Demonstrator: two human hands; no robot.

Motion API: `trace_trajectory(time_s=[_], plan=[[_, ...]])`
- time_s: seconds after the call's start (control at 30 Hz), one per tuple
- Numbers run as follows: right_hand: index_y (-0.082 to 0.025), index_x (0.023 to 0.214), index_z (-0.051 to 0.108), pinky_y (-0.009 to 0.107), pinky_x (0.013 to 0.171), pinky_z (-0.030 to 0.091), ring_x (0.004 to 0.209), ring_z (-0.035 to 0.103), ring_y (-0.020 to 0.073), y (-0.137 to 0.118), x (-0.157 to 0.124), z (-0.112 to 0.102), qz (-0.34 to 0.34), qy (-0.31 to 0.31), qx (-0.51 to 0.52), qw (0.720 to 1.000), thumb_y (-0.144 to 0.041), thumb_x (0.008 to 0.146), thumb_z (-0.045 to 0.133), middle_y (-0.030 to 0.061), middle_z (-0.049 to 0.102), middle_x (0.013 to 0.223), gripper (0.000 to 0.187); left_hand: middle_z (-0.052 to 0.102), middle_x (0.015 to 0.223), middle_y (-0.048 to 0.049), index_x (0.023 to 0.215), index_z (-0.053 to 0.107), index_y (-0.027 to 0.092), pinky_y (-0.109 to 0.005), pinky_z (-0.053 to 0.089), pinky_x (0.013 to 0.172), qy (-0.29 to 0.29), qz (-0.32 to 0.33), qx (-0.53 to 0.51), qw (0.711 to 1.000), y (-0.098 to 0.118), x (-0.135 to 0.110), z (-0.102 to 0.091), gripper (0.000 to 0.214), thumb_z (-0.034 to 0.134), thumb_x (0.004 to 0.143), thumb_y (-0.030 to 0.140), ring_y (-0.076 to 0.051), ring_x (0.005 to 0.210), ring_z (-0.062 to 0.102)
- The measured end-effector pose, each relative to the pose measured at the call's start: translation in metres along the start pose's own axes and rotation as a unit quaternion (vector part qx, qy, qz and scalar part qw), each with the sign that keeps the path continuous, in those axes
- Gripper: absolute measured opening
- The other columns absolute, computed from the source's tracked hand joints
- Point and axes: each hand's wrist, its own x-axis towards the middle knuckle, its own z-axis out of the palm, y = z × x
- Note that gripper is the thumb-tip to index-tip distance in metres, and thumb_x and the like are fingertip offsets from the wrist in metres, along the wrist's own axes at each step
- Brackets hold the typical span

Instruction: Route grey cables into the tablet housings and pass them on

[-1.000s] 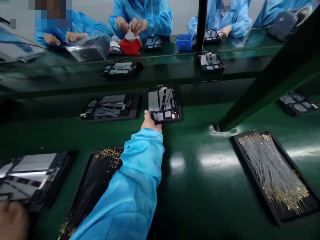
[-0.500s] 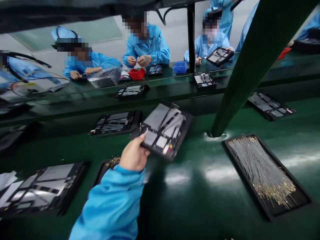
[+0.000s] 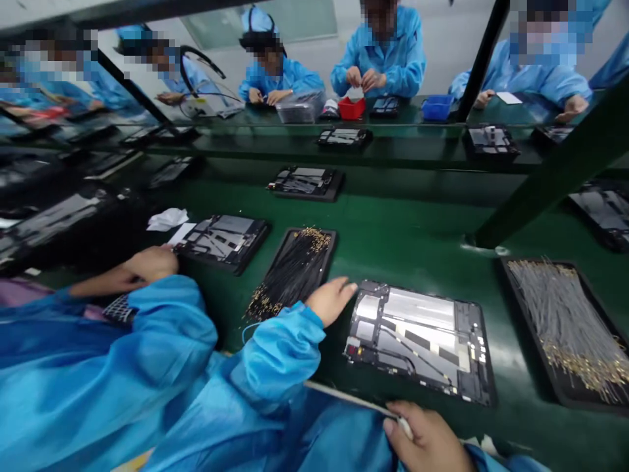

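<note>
An opened tablet chassis, black-framed with silver plates and thin cables inside, lies flat on the green bench in front of me. My left hand rests at its left edge with the fingers stretched out, touching its corner. My right hand is at the bottom of the view, closed round a thin pale stick-like tool that points left along the near side of the chassis.
A tray of black wires with gold ends sits left of the chassis; a tray of grey wires sits right. A co-worker's hand is by another chassis. A slanted green post stands right. More chassis and several co-workers lie beyond.
My left hand picked the chassis up from the far belt, carried it towards me and set it down flat on the bench. My right hand with the tool has come into view.
</note>
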Motion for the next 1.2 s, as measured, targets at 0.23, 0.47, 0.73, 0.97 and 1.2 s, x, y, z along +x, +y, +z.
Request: trace_trajectory(time_s=[0.23, 0.47, 0.73, 0.97, 1.2], plan=[[-0.019, 0.102, 0.062, 0.033, 0.083, 0.046, 0.092, 0.061, 0.0212, -0.016, 0.021, -0.003, 0.014, 0.05, 0.05, 0.997, -0.048, 0.08, 0.043, 0.0076, 0.067, 0.097, 0.041, 0.06, 0.106, -0.0173, 0.106, 0.061, 0.014, -0.042, 0.039, 0.083, 0.051, -0.196, 0.222, 0.954, -0.054, 0.019, -0.031, 0.039, 0.037, 0.081, 0.032, -0.032, 0.101, 0.052], [-0.021, 0.1, 0.062, 0.034, 0.076, 0.049, 0.081, 0.063, 0.0196, -0.016, 0.035, -0.006, 0.018, 0.106, 0.104, 0.989, -0.047, 0.078, 0.047, 0.005, 0.068, 0.087, 0.037, 0.064, 0.096, -0.0159, 0.099, 0.063, 0.012, -0.036, 0.042, 0.077, 0.058, -0.156, 0.215, 0.962, -0.052, 0.018, -0.047, 0.041, 0.032, 0.082, 0.033, -0.03, 0.093, 0.056], [-0.022, 0.118, 0.048, 0.024, 0.045, 0.045, 0.049, 0.056, 0.0118, -0.02, 0.05, -0.012, 0.117, 0.106, 0.261, 0.952, -0.05, 0.076, 0.048, -0.0003, 0.062, 0.067, 0.051, 0.065, 0.087, -0.0146, 0.09, 0.063, 0.014, -0.035, 0.043, 0.072, 0.055, -0.032, 0.264, 0.962, -0.042, 0.0, -0.052, 0.038, 0.03, 0.082, 0.032, -0.028, 0.084, 0.058], [-0.02, 0.109, 0.053, 0.024, 0.044, 0.043, 0.045, 0.051, 0.0097, -0.026, 0.046, -0.014, 0.128, 0.103, 0.263, 0.951, -0.047, 0.077, 0.047, -0.0006, 0.06, 0.067, 0.042, 0.064, 0.087, -0.0176, 0.092, 0.062, 0.01, -0.039, 0.043, 0.072, 0.064, -0.049, 0.262, 0.962, -0.041, -0.003, -0.048, 0.039, 0.029, 0.083, 0.029, -0.031, 0.083, 0.058], [-0.022, 0.114, 0.053, 0.031, 0.08, 0.044, 0.089, 0.058, 0.0174, -0.046, 0.033, -0.03, -0.007, 0.173, 0.15, 0.973, -0.044, 0.077, 0.05, 0.0034, 0.062, 0.1, 0.043, 0.065, 0.083, -0.0077, 0.083, 0.062, 0.015, -0.031, 0.044, 0.077, 0.02, 0.411, 0.183, 0.893, 0.015, -0.083, -0.029, 0.025, 0.038, 0.083, 0.02, -0.018, 0.08, 0.058]])
